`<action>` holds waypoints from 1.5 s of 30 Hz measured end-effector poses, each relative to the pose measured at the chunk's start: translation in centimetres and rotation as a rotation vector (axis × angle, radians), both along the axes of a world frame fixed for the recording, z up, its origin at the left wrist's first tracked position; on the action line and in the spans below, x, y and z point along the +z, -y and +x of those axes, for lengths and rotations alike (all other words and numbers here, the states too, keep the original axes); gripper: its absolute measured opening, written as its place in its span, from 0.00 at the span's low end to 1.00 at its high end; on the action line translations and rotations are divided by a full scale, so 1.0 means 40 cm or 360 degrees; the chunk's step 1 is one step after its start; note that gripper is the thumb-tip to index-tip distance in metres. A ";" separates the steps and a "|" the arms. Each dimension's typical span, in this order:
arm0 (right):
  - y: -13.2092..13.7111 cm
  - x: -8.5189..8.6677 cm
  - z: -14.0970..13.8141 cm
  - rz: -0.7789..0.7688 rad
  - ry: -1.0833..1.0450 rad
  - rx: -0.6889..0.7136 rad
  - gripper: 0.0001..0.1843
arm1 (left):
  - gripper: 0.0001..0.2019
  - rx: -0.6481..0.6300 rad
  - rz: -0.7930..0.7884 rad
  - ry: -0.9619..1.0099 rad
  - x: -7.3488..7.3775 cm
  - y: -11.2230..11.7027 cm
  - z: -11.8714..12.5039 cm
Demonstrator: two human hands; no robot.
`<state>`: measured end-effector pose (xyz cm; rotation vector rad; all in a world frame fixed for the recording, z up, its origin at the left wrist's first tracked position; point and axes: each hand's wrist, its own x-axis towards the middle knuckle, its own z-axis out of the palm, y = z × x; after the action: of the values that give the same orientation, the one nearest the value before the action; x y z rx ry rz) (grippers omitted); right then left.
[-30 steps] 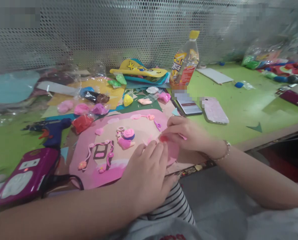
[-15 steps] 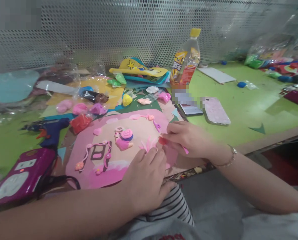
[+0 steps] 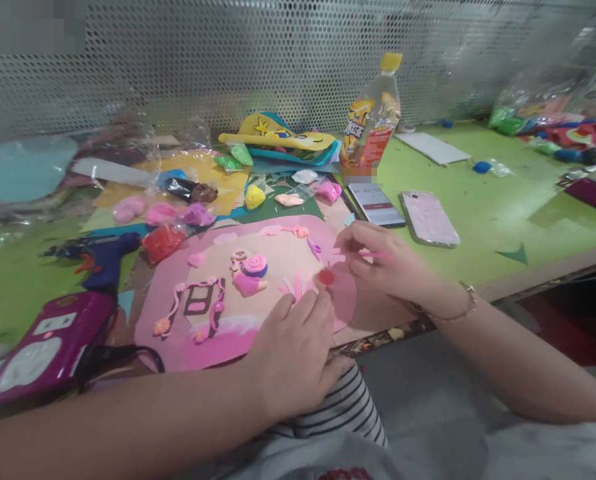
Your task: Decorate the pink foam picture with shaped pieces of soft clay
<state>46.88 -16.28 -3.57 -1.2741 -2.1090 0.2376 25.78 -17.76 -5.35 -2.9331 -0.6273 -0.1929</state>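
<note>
My left hand (image 3: 295, 337) lies with its fingers flat on the lower edge of a pink board (image 3: 178, 353). Just beyond its fingertips is a small red clay disc (image 3: 327, 276); whether a finger touches it I cannot tell. A thin pink clay tool (image 3: 358, 253) is pinched in my right hand (image 3: 385, 267), its tip held just right of the disc. On the board are a clay snail (image 3: 251, 272) with a pink spiral shell, a dark window shape (image 3: 198, 301), pink clay strands (image 3: 298, 287) and a pink heart (image 3: 196, 259).
Behind the board lie bagged clay lumps, among them a red one (image 3: 163, 243) and a yellow one (image 3: 255, 197). At left are a blue glue gun (image 3: 105, 257) and a purple power strip (image 3: 53, 350). A drink bottle (image 3: 371, 127) stands behind two phones (image 3: 378, 205).
My right hand has drawn slightly up and right, away from the red disc, and the pink tool has turned nearly level. My left hand stays almost in place.
</note>
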 end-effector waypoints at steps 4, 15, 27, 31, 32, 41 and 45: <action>-0.009 -0.005 -0.012 -0.0176 -0.0203 -0.0200 0.08 | 0.30 -0.0060 0.0041 0.0004 -0.007 0.002 0.000; -0.014 -0.023 -0.011 -0.0011 -0.0046 0.0076 0.07 | 0.30 -0.0076 0.0027 0.0041 -0.011 0.000 -0.002; -0.009 -0.022 -0.012 0.0103 0.0087 0.0129 0.06 | 0.29 -0.0085 0.0055 0.0060 -0.017 -0.001 -0.003; -0.006 -0.018 -0.010 0.0108 0.0101 0.0123 0.05 | 0.29 -0.0090 0.0044 0.0065 -0.017 -0.001 -0.001; -0.005 -0.017 -0.010 0.0103 0.0102 0.0134 0.05 | 0.29 -0.0089 0.0042 0.0070 -0.018 -0.002 -0.001; -0.002 -0.007 -0.010 0.0056 0.0125 -0.0091 0.05 | 0.30 -0.0103 0.0045 0.0073 -0.020 -0.002 -0.005; -0.006 -0.003 -0.006 -0.0078 0.0131 -0.0277 0.09 | 0.30 -0.0119 0.0041 0.0048 -0.024 -0.002 -0.001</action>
<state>46.65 -16.05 -3.68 -1.5104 -2.0565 0.1640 25.74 -17.67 -6.32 -2.9364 -0.5159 -0.2519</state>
